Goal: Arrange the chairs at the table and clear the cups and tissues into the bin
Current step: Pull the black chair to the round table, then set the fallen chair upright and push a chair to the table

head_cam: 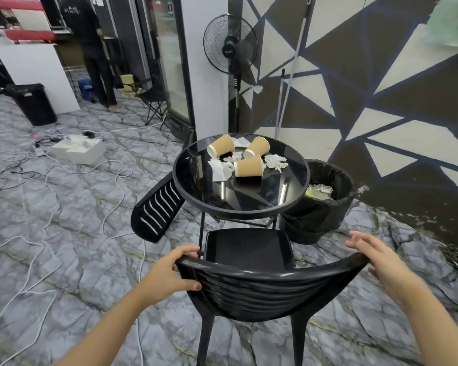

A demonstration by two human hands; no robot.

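A black plastic chair stands upright in front of me, its seat facing the round black glass table. My left hand grips the left end of the chair's backrest. At the backrest's right end my right hand hovers with straight, spread fingers and holds nothing. Three brown paper cups lie on their sides on the table among several crumpled white tissues. A second black chair lies tipped over at the table's left. A black-lined bin with rubbish inside stands right of the table.
White cables snake over the marble-patterned floor on the left, near a white box. Another black bin and a person in dark clothes are far left. A standing fan and poles lean by the patterned wall behind the table.
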